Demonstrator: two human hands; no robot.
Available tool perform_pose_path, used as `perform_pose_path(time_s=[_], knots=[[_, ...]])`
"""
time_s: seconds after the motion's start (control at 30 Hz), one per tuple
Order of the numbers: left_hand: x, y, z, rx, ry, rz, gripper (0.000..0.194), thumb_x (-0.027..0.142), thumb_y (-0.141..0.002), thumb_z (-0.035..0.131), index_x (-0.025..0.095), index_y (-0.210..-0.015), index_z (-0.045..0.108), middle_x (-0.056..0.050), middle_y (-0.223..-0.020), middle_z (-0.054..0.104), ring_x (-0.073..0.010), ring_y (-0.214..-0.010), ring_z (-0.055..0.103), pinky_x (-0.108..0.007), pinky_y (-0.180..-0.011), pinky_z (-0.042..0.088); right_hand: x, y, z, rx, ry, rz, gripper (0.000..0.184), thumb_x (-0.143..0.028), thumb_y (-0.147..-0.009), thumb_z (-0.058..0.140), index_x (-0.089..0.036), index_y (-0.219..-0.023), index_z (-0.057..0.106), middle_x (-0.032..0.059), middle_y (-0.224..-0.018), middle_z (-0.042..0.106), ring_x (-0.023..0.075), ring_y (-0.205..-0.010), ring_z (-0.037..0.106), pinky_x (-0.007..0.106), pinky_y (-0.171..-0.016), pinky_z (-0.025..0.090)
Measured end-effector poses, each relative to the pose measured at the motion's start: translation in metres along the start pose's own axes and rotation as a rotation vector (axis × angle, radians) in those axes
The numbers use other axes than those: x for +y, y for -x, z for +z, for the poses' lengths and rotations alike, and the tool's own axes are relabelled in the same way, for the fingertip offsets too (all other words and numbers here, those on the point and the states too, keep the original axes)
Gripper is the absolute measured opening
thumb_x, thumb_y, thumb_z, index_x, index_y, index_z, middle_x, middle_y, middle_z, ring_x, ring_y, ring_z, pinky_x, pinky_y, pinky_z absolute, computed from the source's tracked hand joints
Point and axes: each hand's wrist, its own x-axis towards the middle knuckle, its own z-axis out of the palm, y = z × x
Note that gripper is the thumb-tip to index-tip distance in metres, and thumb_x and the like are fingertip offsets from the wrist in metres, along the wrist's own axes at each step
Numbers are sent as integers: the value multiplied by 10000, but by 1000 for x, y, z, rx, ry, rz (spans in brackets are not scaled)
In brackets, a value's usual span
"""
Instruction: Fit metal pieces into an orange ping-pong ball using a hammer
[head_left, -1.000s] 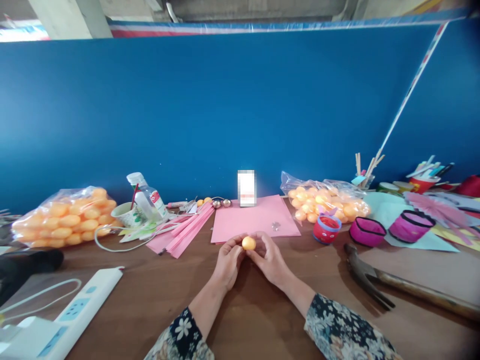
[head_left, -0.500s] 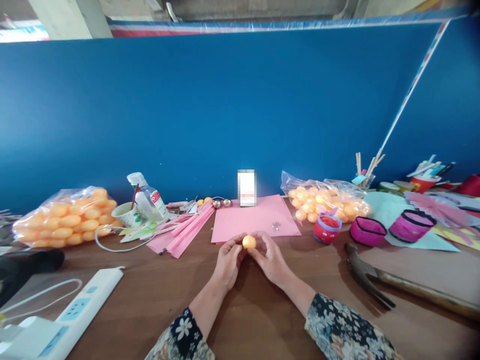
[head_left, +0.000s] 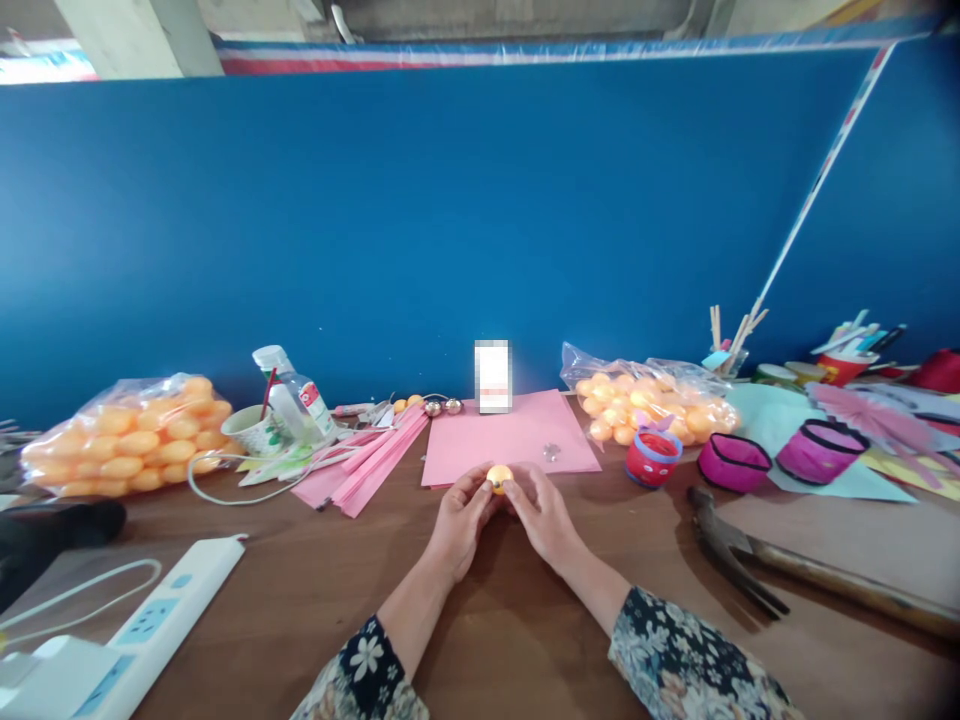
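Note:
An orange ping-pong ball is held between my two hands above the near edge of the pink paper. My left hand grips it from the left, thumb on its near side. From the right, my right hand closes on it with thumb and fingers. A small dark spot shows on the side of the ball facing me; whether it is a hole or a stuck-on piece I cannot tell. On the paper lies a small clear, shiny item.
Bags of orange balls stand left and right. A claw hammer lies right, near a red cup and magenta fabric rings. At left are a power strip, a plastic bottle and pink strips.
The ball has been turned in my fingers and raised slightly; a dark spot now faces me. Both thumbs have shifted onto its near side.

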Motion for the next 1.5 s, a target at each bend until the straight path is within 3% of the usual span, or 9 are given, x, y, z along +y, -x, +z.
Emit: perform_pose_path(time_s=[0.4,0.67,0.9,1.13,1.5], knots=[[-3,-1,-4,-6,-107,39,302,221,-667,662,137,-946,585,-58,-891,643,-138,-780,597,-301,-804,447,-2,-1,1,-33,-86,16,287,-383,-756,552,-176,-954,545,70,-948,633,196,-856,603,308,-718,511],[-5,-1,-5,7,-96,45,303,226,-663,664,150,-944,577,-59,-939,631,-146,-839,593,-305,-825,442,-8,-1,2,-17,-110,97,315,-430,-767,518,-180,-955,556,55,-917,637,184,-800,607,294,-648,519],[-6,-1,-6,-30,-222,86,377,238,-660,663,142,-1012,567,-92,-996,625,-193,-914,579,-341,-852,432,-4,-3,1,-26,-89,35,310,-395,-746,562,-174,-964,573,64,-916,637,196,-837,596,317,-731,491],[-3,1,-1,17,-55,15,354,218,-662,670,143,-992,569,-70,-954,637,-138,-815,608,-270,-792,460,-10,-3,-1,-12,-120,138,350,-446,-771,506,-186,-990,586,50,-895,645,176,-775,599,288,-643,505],[1,2,1,56,-78,-3,307,223,-610,714,126,-882,610,-51,-850,652,-115,-748,608,-233,-746,474,-8,-2,1,-2,-105,82,329,-437,-717,579,-164,-900,607,58,-863,647,177,-770,595,273,-641,491]])
